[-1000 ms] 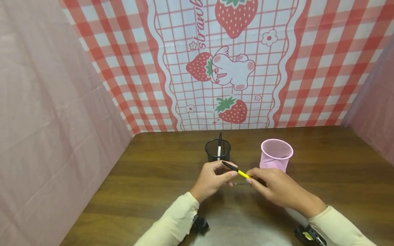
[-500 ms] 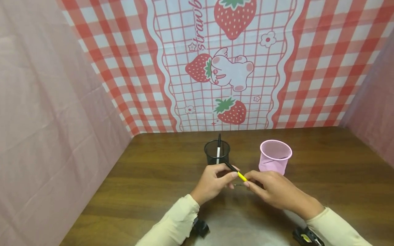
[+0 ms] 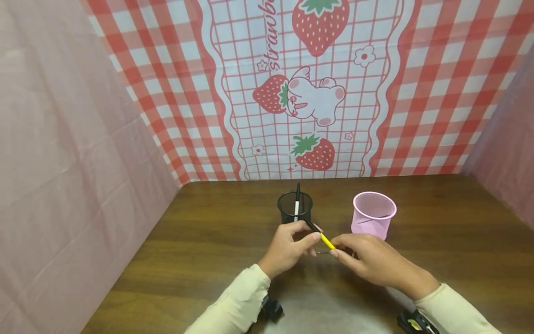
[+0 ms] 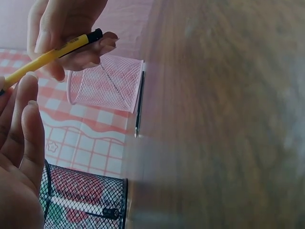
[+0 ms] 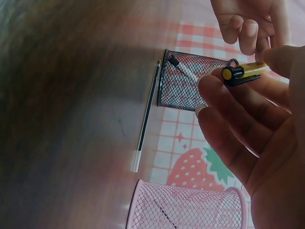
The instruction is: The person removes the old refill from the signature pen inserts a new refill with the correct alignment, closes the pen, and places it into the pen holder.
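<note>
Between my hands, over the table, is a pen [image 3: 327, 240] with a yellow barrel and a black front. My left hand [image 3: 288, 246] pinches it near the joint of black and yellow, the black front pointing toward the black cup. My right hand [image 3: 371, 260] pinches the yellow barrel near its rear end, where the right wrist view shows a black cap and clip [image 5: 233, 76]. Beneath the hands a slim dark pen refill [image 5: 147, 112] lies on the table, mostly hidden in the head view.
Behind the left hand stands a black mesh cup [image 3: 288, 214] holding a white-and-black pen [image 3: 297, 204]. To its right is a pink mesh cup [image 3: 369, 227] with a thin dark stick inside. A strawberry-patterned cloth [image 3: 317, 106] hangs at the table's back edge.
The pen has tilted more steeply, its yellow rear end coming lower and toward me. My right hand has shifted slightly down and left; both hands keep their pinch.
</note>
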Demonstrator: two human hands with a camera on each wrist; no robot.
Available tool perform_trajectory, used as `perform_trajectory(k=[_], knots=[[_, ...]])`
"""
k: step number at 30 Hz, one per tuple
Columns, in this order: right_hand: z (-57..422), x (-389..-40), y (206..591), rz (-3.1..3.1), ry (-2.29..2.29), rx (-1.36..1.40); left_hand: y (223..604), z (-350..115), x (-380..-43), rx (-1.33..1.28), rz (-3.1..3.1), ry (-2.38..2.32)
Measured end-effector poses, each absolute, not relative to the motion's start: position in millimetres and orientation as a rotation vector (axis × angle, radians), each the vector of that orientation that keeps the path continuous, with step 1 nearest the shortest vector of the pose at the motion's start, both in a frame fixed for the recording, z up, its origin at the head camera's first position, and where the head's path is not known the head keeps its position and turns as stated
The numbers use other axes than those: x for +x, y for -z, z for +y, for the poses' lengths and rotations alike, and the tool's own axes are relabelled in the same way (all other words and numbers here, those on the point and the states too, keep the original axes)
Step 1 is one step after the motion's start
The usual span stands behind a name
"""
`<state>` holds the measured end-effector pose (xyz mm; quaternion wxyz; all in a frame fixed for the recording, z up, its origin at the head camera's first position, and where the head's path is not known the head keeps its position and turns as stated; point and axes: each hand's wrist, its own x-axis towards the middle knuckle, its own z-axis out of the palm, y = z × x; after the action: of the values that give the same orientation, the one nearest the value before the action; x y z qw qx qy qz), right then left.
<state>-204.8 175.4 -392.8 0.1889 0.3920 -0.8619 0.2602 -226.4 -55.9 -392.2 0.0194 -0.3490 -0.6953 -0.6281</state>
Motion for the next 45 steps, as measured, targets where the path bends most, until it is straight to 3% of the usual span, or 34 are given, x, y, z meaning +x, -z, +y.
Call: perform_trajectory(k=[8, 45], knots=[[176.1, -204.5, 395.1, -2.446, -0.74, 1.07, 405.3, -57.9, -240.0, -1.01, -2.151, 1.97], [176.9, -208.5, 399.1, -2.542, -0.732, 1.051, 396.1, -63.9, -250.7, -0.936, -2.146, 1.911]])
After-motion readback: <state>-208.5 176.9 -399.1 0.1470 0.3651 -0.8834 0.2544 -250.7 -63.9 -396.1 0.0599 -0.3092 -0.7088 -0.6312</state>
